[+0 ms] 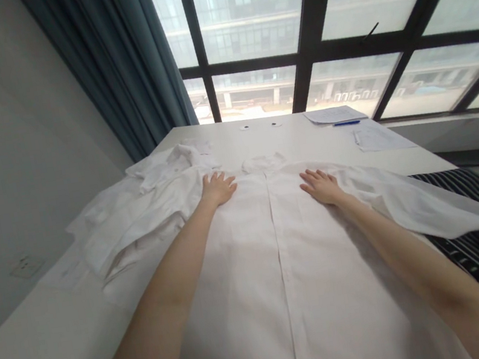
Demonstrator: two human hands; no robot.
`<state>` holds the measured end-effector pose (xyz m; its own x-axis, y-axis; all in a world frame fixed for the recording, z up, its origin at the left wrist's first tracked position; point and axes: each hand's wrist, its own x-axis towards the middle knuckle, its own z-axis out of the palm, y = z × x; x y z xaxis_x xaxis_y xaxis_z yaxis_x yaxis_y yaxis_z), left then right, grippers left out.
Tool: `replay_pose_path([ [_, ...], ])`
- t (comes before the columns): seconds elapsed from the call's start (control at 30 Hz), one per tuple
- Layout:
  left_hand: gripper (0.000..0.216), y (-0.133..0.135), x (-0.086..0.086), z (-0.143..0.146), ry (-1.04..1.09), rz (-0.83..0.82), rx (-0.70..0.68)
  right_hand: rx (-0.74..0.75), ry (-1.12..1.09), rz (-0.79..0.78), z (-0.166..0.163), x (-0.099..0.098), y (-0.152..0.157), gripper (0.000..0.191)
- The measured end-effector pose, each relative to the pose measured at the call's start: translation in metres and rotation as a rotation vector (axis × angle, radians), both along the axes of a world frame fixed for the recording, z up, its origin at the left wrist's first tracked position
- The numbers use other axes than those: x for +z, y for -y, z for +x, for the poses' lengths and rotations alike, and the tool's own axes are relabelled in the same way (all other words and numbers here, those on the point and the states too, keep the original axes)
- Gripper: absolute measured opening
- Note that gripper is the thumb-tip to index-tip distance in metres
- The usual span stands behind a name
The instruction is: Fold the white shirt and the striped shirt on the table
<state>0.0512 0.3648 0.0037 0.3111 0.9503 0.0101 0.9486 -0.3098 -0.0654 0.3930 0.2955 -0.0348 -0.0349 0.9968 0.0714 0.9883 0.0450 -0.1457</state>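
A white button-up shirt lies spread front side up on the white table, its collar at the far end and its button placket running down the middle. My left hand rests flat on the shirt near its left shoulder, fingers spread. On the other side my right hand lies palm down near the right shoulder, fingers stretched out. One sleeve reaches out to the right past the table edge. Where the left sleeve goes I cannot make out among the white cloth there.
More crumpled white garments lie on the left of the table. At the far right are papers, a blue pen and another sheet. Black striped cloth is at the right. Behind stand a blue curtain and windows.
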Motion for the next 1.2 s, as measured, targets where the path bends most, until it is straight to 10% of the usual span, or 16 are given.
replay_pose_path([
  [0.6,0.045,-0.011,0.008,-0.006,0.063,0.093,0.079,-0.217,0.108,0.093,0.014,0.013,-0.014,0.049],
  [0.9,0.049,0.012,-0.009,0.058,0.068,-0.051,-0.133,0.056,0.091,0.053,-0.054,0.01,-0.036,0.052],
  [1.2,0.067,0.004,-0.012,0.037,0.038,-0.092,-0.104,-0.135,0.084,-0.044,0.013,0.003,-0.039,0.062],
])
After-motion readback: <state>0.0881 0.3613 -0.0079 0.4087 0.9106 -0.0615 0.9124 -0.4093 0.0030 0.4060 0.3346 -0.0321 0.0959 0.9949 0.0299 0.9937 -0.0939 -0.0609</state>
